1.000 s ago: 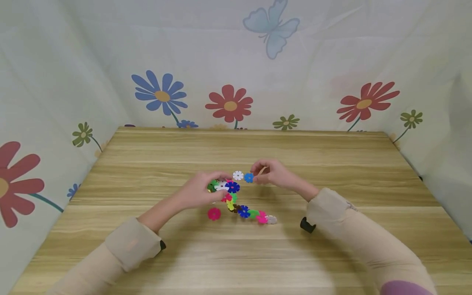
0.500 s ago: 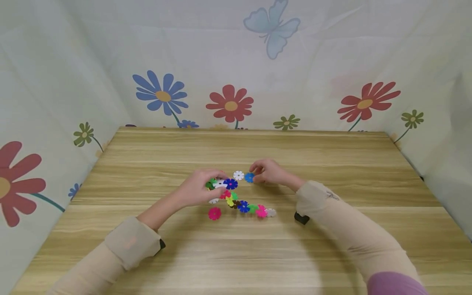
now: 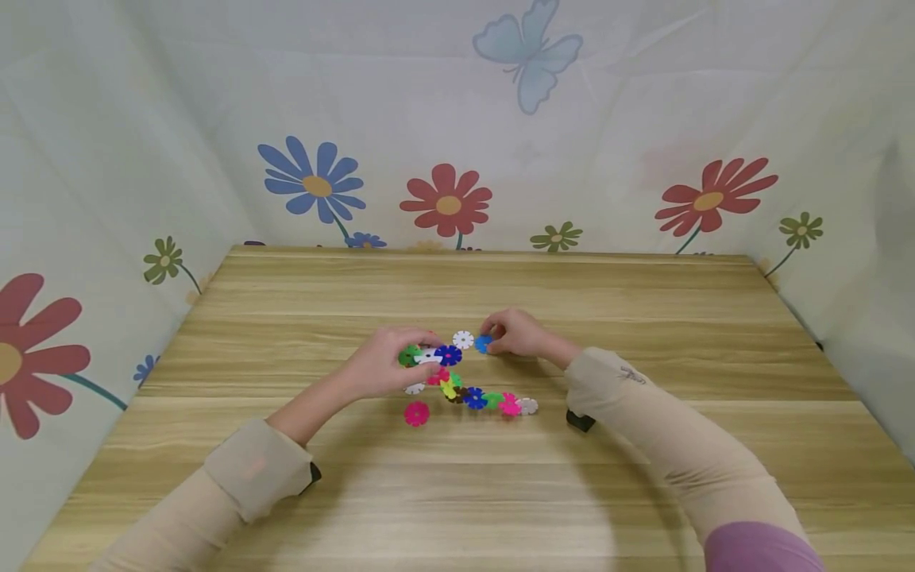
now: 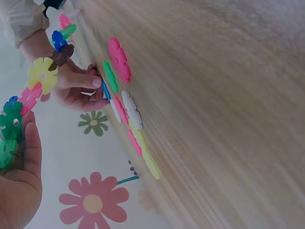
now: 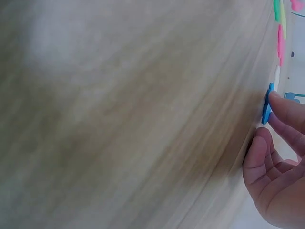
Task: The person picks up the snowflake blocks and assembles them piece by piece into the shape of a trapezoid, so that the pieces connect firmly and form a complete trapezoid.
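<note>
The loose white snowflake disc (image 3: pixel 463 340) lies flat on the wood-grain worktop (image 3: pixel 586 485), toward its middle. Just to its right is a light blue snowflake disc (image 3: pixel 484 344), its edge pinched between thumb and finger of the right hand (image 3: pixel 520 333). To the left of the loose white disc, the left hand (image 3: pixel 389 364) grips a chain of interlocked snowflake discs (image 3: pixel 475 399) by its upper end, where a green disc (image 3: pixel 409 355) and a dark blue disc (image 3: pixel 448 355) show. From there the chain, raised off the worktop in the left wrist view, runs nearer the person than the loose white disc, through yellow, brown, blue and green to a pink disc (image 3: pixel 510 403) and a pale end disc (image 3: pixel 528 406). A separate deep-pink disc (image 3: pixel 417 413) lies nearer the person and left of the loose white disc. Well beyond that white disc stands a flower-printed cloth (image 3: pixel 608 151).
</note>
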Demonstrator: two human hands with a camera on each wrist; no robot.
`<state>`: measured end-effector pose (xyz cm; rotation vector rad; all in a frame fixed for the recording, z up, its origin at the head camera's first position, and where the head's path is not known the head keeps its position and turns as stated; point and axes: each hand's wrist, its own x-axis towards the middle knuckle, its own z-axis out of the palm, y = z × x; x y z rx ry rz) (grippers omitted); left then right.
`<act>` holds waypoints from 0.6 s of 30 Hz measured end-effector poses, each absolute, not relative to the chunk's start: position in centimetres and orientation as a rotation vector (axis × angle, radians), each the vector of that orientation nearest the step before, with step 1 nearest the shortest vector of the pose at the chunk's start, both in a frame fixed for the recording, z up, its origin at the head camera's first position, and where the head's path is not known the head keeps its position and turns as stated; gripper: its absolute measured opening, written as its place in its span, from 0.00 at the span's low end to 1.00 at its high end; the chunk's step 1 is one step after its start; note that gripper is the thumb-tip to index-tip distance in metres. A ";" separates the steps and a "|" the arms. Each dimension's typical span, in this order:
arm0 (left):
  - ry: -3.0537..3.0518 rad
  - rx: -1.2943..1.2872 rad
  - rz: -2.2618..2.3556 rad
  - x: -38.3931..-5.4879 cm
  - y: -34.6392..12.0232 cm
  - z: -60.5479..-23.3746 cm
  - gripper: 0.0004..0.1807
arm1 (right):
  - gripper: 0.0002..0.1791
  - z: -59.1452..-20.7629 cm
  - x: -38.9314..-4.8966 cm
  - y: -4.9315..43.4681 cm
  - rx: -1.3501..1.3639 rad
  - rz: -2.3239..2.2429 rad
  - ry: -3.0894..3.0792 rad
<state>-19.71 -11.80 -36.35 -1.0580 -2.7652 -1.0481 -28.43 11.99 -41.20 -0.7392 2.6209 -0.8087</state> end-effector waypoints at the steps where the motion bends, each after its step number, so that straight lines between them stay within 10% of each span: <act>1: -2.765 -1.058 -1.050 -19.7 -11.8 -36.3 0.17 | 0.13 -41.1 -28.4 12.0 -0.745 -0.805 2.619; 18: -2.743 -1.077 -1.053 -19.7 -11.8 -36.4 0.18 | 0.13 -41.2 -26.8 13.0 -0.729 -0.896 2.567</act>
